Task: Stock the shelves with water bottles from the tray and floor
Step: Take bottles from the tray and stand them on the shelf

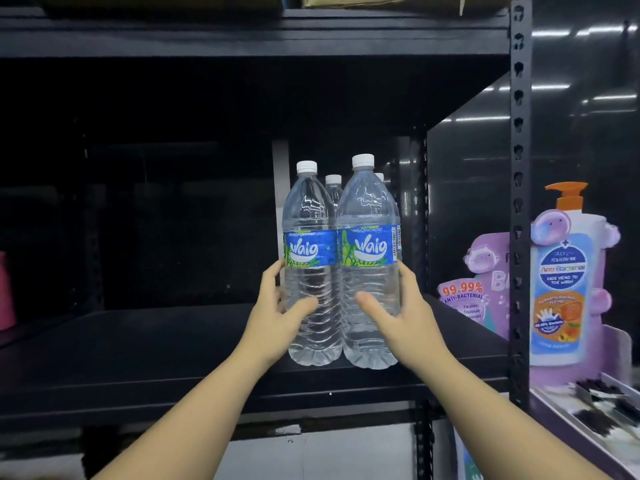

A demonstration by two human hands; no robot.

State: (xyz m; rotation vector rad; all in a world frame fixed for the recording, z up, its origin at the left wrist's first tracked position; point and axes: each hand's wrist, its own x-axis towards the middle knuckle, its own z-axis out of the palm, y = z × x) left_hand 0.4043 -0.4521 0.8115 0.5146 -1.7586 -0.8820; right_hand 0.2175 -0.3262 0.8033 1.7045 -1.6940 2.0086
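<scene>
Two clear water bottles with blue labels and white caps stand side by side on the black shelf (138,344). My left hand (277,310) grips the left bottle (308,237) low on its body, thumb in front. My right hand (398,313) grips the right bottle (367,233) the same way. Both bottles are upright, near the shelf's front right. Behind them stand two more bottles, only the cap of one (333,180) and the edge of another cap showing.
A perforated black upright post (518,202) bounds the shelf on the right. Beyond it stands an orange-pump antibacterial wash bottle (562,289) with purple display card. A shelf board (242,32) runs overhead. A pink object (6,292) sits at the far left.
</scene>
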